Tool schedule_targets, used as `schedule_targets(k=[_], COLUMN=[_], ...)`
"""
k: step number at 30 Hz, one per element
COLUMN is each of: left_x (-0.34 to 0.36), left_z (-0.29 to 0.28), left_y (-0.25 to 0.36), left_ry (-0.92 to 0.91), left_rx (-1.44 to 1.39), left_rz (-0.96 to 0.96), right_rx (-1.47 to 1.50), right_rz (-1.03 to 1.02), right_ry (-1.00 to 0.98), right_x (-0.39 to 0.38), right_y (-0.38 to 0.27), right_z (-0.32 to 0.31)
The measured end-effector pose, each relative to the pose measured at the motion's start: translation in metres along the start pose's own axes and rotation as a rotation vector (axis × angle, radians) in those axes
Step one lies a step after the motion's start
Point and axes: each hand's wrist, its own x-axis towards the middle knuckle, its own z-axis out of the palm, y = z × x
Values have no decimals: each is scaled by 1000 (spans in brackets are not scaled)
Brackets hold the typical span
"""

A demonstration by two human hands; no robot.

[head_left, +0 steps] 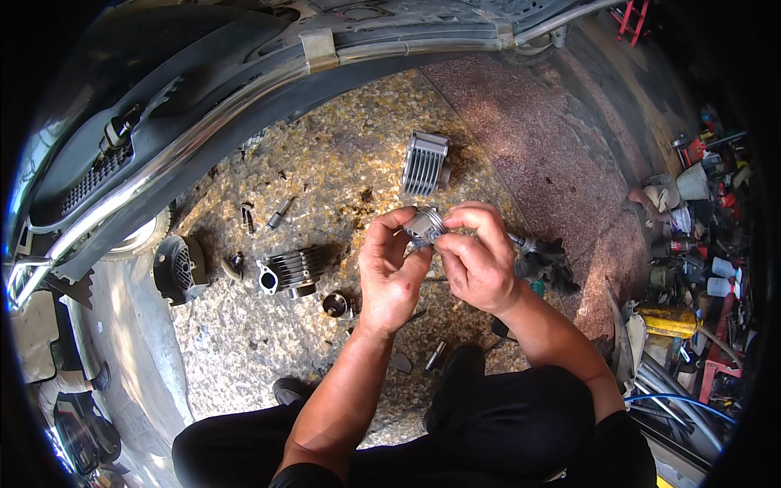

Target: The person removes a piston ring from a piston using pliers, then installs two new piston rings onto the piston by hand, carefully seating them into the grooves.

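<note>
Evidently the work is at the loose-parts stage: a silver piston (423,227) is held up above the stone-speckled floor (325,175), between both hands. The left hand (390,278) has thumb and forefinger pinched on its side; the right hand (482,259) has fingertips closed in around its ringed end, though whether they grip a ring or the body I cannot tell. Handling of the rings looks unfinished, and whether all are seated is too small to see. A bright finned cylinder (423,165) stands apart, near the speckled floor's right edge; a darker finned cylinder (297,270) lies toward its left edge, beside a dark cup-shaped part (334,305). Piston and cylinders are unjoined, so any assembly seems yet undone.
</note>
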Motion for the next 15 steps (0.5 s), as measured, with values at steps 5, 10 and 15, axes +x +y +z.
schedule_targets(k=[5, 10, 15], left_x=[1, 1, 2], left_z=[-3, -3, -10], left_y=[-1, -9, -12], left_ry=[14, 21, -51], left_rx=[19, 38, -93], left_rz=[52, 54, -36], right_rx=[106, 278, 541], right_rz=[123, 267, 461], right_ry=[-42, -68, -151], right_x=[1, -1, -5], right_y=[-2, 1, 10], right_z=[1, -3, -6])
